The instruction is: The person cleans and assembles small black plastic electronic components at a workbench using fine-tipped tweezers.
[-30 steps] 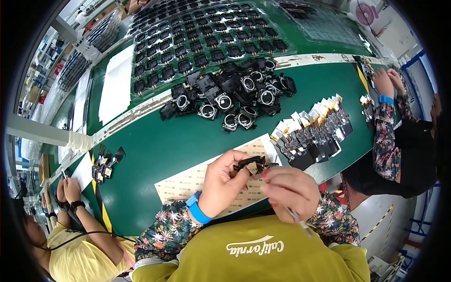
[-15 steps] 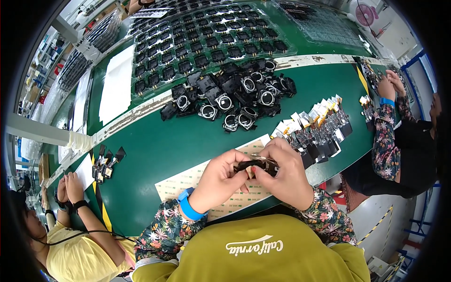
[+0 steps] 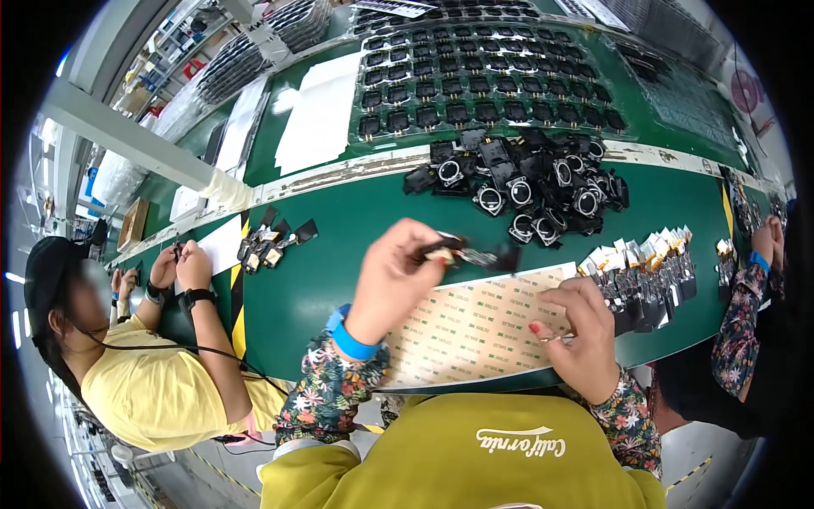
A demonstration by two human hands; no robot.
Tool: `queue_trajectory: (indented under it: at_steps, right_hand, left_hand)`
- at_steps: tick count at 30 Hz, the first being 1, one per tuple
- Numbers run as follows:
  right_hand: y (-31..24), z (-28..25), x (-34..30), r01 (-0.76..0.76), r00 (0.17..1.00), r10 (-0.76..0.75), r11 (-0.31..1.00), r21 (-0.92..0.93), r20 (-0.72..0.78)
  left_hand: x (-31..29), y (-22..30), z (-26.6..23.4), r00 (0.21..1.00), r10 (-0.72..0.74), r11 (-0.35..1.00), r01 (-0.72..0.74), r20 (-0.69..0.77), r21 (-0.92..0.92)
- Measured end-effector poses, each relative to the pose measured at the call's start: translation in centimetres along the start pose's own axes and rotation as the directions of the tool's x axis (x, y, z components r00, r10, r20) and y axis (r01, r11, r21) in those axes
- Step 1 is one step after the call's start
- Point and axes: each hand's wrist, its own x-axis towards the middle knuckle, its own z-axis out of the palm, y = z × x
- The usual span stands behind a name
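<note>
1. While the left hand point(image 3: 394, 276) pinches a black part point(image 3: 445, 253) between thumb and fingers, that part hangs over the green table point(image 3: 339, 254), just past the far edge of the tan sheet point(image 3: 475, 331).
2. Dark strip point(image 3: 483, 257) pokes out of it to the right, pretty blurry tbh.
3. Right hand point(image 3: 585, 335) is over the sheet's right side, thumb and forefinger apart, other fingers bent. Can't tell if the palm hides anything.
4. Beyond the sheet: a messy pile point(image 3: 534, 182) of black pieces, some with silvery rings.
5. Strips with pale and orange ends point(image 3: 649, 276) lie in a bunch right of the sheet.
</note>
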Motion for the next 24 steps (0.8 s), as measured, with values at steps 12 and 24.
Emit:
queue_trajectory:
  at_steps: [12,24]
  right_hand:
    - [1.0,1.9,-1.4,0.239,0.945,-0.152,0.925,-0.295,0.289]
    - [2.5,-1.5,-2.2,0.041,0.999,-0.032,0.944,-0.327,0.031]
  left_hand:
    - [-1.9,-0.8,-12.3,0.790,0.546,0.156,0.231,-0.279,0.960]
    - [6.3,-1.5,7.7,0.888,0.297,0.347,-0.443,0.352,0.826]
